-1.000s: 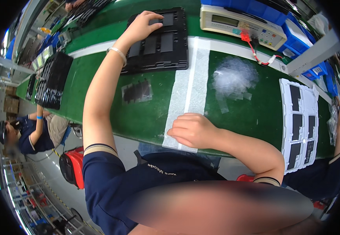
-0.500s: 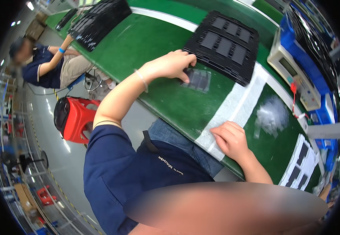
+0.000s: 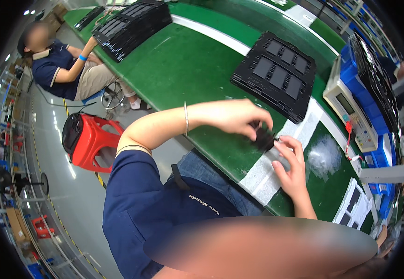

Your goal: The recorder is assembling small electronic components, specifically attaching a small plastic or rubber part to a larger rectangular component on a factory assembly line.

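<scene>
My left hand (image 3: 239, 117) grips a small dark flat piece (image 3: 265, 138) between thumb and fingers, over the white strip (image 3: 268, 179) on the green table. Motion smears the piece, so its exact kind cannot be made out. Just right of it, my right hand (image 3: 292, 163) has thumb and fingers apart, fingertips close to the piece's edge; whether they touch it I cannot tell. Beyond my left hand lies a black plastic tray (image 3: 254, 84) with several grey rectangular pieces in its recesses.
A pile of clear film scraps (image 3: 325, 155) lies right of my right hand. Nearby are a white sheet with dark rectangles (image 3: 354, 204), a bench instrument (image 3: 351, 111) and blue bins (image 3: 378, 160). Stacked black trays (image 3: 130, 32), a seated co-worker (image 3: 60, 69) and a red stool (image 3: 97, 144) are left.
My left hand has moved right and nearer, lifting the dark piece from the table beside the tray. My right hand has opened its fingers and risen toward it. The view has shifted slightly.
</scene>
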Tool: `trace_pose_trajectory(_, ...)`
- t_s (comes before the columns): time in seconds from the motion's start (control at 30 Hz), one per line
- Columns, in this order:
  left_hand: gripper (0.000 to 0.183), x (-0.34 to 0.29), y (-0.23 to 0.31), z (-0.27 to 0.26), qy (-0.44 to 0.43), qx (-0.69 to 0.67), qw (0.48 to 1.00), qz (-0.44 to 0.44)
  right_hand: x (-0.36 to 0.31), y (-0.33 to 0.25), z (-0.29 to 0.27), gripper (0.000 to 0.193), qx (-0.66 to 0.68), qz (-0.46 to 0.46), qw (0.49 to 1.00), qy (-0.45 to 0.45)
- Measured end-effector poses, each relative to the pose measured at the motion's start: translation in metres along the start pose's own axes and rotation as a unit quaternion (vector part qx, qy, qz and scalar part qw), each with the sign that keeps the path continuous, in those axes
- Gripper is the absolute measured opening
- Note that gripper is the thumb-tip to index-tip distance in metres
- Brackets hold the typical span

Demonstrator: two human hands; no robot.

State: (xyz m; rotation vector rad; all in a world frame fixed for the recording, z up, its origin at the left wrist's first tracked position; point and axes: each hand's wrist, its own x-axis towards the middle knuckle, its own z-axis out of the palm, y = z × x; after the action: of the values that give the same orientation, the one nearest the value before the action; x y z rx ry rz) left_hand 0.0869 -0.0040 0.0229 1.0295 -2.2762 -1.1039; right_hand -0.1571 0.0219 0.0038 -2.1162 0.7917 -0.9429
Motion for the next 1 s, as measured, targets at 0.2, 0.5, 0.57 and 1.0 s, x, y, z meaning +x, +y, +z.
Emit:
trace_pose_trajectory(0.2,0.032,0.033,0.008,0.023,-0.147,-0.068,0.986,0.026,-0.001,0.022,-0.034,0.022,0.011,0.001,0.992,-0.125)
trace_pose_trajectory(0.5,0.013,0.056,-0.012,0.041,-0.148,-0.232,0.961,-0.001,-0.008,0.017,-0.06,0.011,0.027,0.036,0.975,-0.217)
trace_pose_trajectory(0.57,0.013,0.054,-0.014,0.045,-0.152,-0.228,0.961,-0.031,-0.01,0.018,-0.058,0.011,0.056,0.038,0.974,-0.215)
trace_pose_trajectory(1.0,0.01,0.058,-0.012,0.058,-0.02,-0.057,0.995,0.076,-0.014,0.037,-0.065,0.008,0.088,0.046,0.973,-0.207)
